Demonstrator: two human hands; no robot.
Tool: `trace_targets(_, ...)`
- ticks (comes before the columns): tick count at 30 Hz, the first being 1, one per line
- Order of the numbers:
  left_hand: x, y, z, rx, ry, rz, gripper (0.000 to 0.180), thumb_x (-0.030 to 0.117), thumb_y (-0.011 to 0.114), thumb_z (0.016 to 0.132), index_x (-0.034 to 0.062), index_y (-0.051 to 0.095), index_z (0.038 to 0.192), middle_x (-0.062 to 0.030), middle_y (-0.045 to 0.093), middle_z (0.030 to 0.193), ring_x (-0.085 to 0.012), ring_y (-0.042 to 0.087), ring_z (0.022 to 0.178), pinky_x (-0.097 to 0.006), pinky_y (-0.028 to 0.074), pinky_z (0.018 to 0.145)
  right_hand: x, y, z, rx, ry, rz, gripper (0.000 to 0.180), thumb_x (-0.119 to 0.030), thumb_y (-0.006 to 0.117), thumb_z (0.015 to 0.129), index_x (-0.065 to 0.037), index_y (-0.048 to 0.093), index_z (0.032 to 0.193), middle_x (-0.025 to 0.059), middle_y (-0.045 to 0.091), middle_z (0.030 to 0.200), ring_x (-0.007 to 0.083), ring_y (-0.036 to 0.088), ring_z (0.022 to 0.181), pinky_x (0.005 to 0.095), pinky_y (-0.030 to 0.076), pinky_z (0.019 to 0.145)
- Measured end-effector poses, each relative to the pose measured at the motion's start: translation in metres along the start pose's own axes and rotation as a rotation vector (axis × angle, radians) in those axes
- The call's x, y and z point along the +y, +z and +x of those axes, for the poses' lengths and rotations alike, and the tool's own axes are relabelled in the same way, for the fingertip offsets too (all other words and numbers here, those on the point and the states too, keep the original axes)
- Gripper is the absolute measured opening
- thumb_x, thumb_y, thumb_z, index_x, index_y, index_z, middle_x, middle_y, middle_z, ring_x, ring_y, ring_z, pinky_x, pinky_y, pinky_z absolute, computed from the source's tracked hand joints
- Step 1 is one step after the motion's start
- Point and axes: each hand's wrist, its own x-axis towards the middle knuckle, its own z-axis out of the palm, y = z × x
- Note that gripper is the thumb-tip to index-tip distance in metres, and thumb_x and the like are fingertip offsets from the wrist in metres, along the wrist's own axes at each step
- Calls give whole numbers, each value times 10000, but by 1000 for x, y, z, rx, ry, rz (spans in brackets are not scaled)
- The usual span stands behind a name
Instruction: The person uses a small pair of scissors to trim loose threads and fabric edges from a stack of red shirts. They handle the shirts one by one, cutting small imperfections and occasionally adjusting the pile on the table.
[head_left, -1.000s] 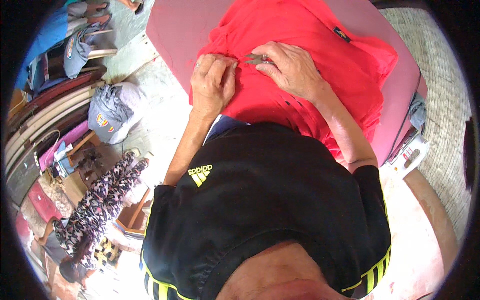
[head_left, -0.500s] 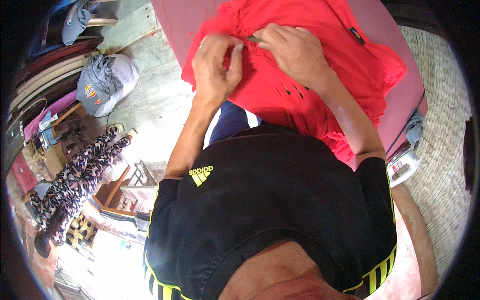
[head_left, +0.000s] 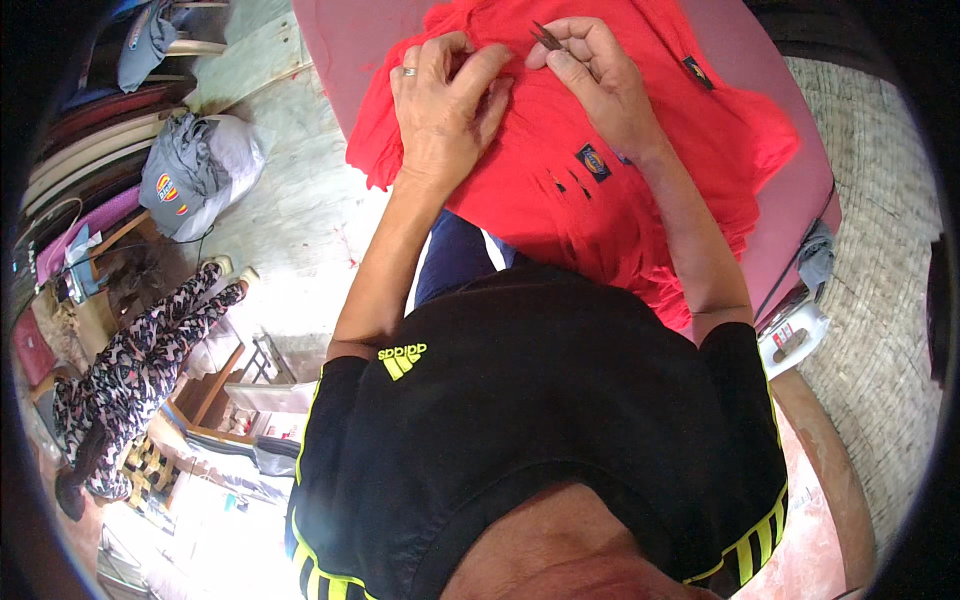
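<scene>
In the head view, snips (head_left: 547,39), clamped in the right hand's (head_left: 610,95) fingers, are now being tipped towards 11 o'clock; the cloth (head_left: 535,150), spread at 12 o'clock, is seemingly not being cut. Whether it is being pinched by the left hand (head_left: 445,125) cannot be told. Room is being left between hands; at 11 o'clock the table's (head_left: 345,40) edge is being overhung.
</scene>
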Motion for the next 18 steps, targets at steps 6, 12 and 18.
trace_targets(6,-14,6,-5,37,65,-42,298,147,816,705,247,781,983,-23,583,1013,-219,557,896,-379,404,769,0,2,2,2,4,22,232,-115,510,1034,-6,508,1238,95,665,1095,151,630,1045,303,472,982)
trace_targets(12,-18,-9,-7,66,-28,-171,95,70,773,797,95,694,845,-30,617,891,-229,590,858,-364,424,771,-10,9,1,31,-164,-300,285,-87,667,927,-32,587,1195,77,677,1104,154,672,970,308,544,856)
trace_targets(18,-20,-8,-3,77,-90,-224,106,37,723,847,72,658,923,-75,690,928,-253,614,866,-381,443,803,-12,19,15,56,-328,-727,240,-57,713,828,-44,664,1063,80,632,939,233,667,812,358,534,705)
